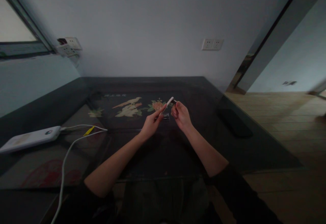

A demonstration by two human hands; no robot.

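Observation:
My left hand (150,123) is closed around a slim white object (169,102), which tilts up to the right; its kind is too small to tell. My right hand (181,114) is closed in a pinch on a small dark piece (173,101) with a shiny end, right by the white object's upper tip. Whether the two pieces touch I cannot tell. Between and just below my hands, small shiny metal pieces (166,116) show at the dark table (158,156).
A white power bank (33,138) with a white cable (66,154) and yellow tag (89,131) lies at left. A dark flat object (234,123) rests at right. Wall sockets (212,44) sit above the table's far edge. Bird and flower pictures decorate the tabletop.

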